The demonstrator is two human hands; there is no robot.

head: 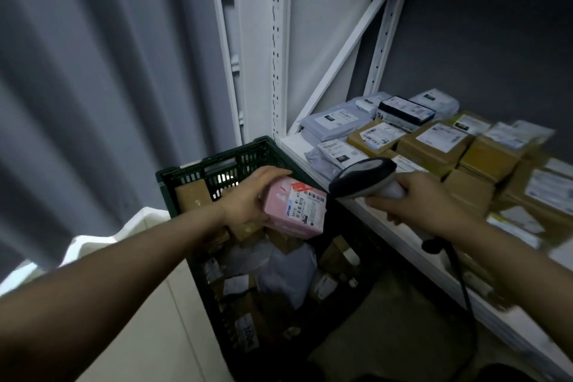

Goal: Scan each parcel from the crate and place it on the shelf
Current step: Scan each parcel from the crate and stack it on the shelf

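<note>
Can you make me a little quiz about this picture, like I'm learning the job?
1. True or false: the left hand holds the pink parcel over the crate.
2. Which one holds the scanner? A. left hand B. right hand C. neither
3. Fill the gap: the brown boxes lie on the ____.

Key
1. True
2. B
3. shelf
</note>
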